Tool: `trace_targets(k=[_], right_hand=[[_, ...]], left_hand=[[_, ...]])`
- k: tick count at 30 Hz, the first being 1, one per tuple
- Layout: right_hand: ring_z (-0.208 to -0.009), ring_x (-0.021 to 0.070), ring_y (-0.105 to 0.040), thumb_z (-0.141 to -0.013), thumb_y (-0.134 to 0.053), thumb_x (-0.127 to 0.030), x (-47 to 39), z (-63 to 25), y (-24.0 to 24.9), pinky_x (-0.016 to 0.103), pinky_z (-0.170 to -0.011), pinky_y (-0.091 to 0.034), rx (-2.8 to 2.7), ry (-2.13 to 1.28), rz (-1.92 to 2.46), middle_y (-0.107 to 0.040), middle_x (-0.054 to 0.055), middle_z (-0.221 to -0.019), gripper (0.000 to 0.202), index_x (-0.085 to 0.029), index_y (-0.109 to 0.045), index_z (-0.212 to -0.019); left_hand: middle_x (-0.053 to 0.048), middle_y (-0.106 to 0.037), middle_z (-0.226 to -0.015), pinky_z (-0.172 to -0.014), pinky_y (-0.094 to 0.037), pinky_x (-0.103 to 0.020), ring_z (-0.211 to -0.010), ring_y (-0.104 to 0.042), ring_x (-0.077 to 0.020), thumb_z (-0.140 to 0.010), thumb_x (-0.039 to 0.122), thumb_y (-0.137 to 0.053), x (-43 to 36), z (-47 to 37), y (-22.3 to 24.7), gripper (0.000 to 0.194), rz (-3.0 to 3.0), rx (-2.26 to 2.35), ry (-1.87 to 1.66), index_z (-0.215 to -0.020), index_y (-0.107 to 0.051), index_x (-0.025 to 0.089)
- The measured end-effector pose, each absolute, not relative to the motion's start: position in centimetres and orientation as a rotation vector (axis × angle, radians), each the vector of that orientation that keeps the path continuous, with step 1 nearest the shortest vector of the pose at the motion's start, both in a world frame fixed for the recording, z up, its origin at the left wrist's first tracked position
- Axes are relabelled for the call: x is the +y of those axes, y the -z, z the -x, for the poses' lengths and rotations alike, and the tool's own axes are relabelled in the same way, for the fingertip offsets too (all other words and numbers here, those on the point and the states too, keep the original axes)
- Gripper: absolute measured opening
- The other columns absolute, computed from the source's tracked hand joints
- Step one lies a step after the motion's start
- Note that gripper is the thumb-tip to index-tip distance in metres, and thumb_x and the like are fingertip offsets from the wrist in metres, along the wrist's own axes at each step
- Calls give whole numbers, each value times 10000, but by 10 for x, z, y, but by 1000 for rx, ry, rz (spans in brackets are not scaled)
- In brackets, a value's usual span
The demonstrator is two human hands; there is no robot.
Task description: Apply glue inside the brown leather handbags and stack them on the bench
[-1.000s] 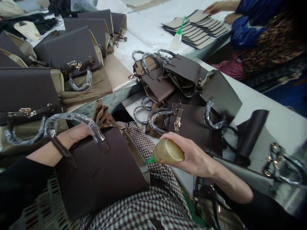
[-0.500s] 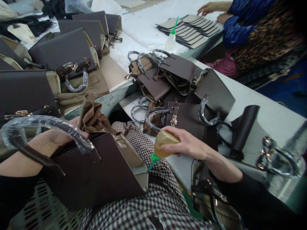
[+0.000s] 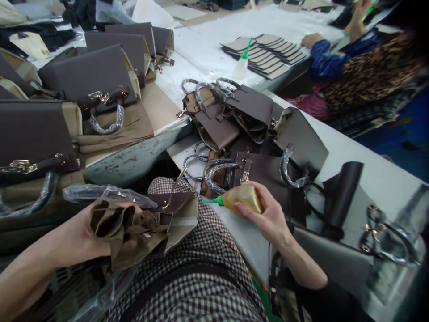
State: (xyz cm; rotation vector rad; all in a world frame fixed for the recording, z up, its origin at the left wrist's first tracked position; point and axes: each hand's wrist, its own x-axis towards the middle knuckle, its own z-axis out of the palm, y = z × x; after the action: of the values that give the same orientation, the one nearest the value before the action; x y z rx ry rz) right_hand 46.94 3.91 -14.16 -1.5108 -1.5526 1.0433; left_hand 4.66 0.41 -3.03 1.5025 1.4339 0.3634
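Note:
My left hand (image 3: 82, 230) grips a dark brown handbag (image 3: 174, 217) on my lap, fingers inside its tan lining (image 3: 130, 232), which bulges out of the opening. The bag lies tipped over with its end panel facing up, and its plastic-wrapped handle (image 3: 107, 194) stretches over my wrist. My right hand (image 3: 268, 214) is closed on a yellowish glue bottle (image 3: 241, 199). The bottle's green nozzle (image 3: 211, 202) points left, just right of the bag's end panel.
Several finished brown handbags (image 3: 83, 74) stand on the table at the left. A pile of unfinished bags with wrapped handles (image 3: 234, 120) lies ahead. Another person in a blue sleeve (image 3: 325, 56) works at grey panels (image 3: 268, 49) beside a white glue bottle (image 3: 240, 67).
I have tipped the bag over on my lap, so its lining and end panel now face up. The glue bottle has swung from nozzle-down to pointing left at the bag.

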Motion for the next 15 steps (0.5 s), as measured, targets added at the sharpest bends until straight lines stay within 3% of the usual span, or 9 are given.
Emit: trace_targets(k=[5, 8, 15], right_hand=[[-1048, 323, -692, -800, -824, -579, 67, -450, 136, 504, -967, -557, -1751, -905, 1515, -719, 102, -1178, 584, -235, -605, -1218], [-1052, 325, -707, -821, -809, -571, 79, -441, 140, 507, -980, -562, -1851, -859, 1450, -726, 110, -1195, 562, -237, -602, -1223], [-1067, 328, -712, -841, -793, -539, 90, -441, 149, 512, -978, -571, -1926, -912, 1417, -722, 111, -1205, 526, -248, -592, -1230]], left_hand=[[33, -806, -1193, -927, -603, -234, -1058, -772, -189, -847, 315, -772, 0, -56, 26, 307, -1673, 1349, -314, -1154, -771, 291], [92, -796, -1194, -997, -543, -176, -1079, -761, -141, -879, 258, -752, -4, -57, 27, 325, -1704, 1353, -278, -1193, -740, 344], [72, -798, -1202, -985, -546, -162, -1094, -761, -152, -918, 254, -695, -10, -55, 35, 298, -1671, 1370, -334, -1196, -746, 347]])
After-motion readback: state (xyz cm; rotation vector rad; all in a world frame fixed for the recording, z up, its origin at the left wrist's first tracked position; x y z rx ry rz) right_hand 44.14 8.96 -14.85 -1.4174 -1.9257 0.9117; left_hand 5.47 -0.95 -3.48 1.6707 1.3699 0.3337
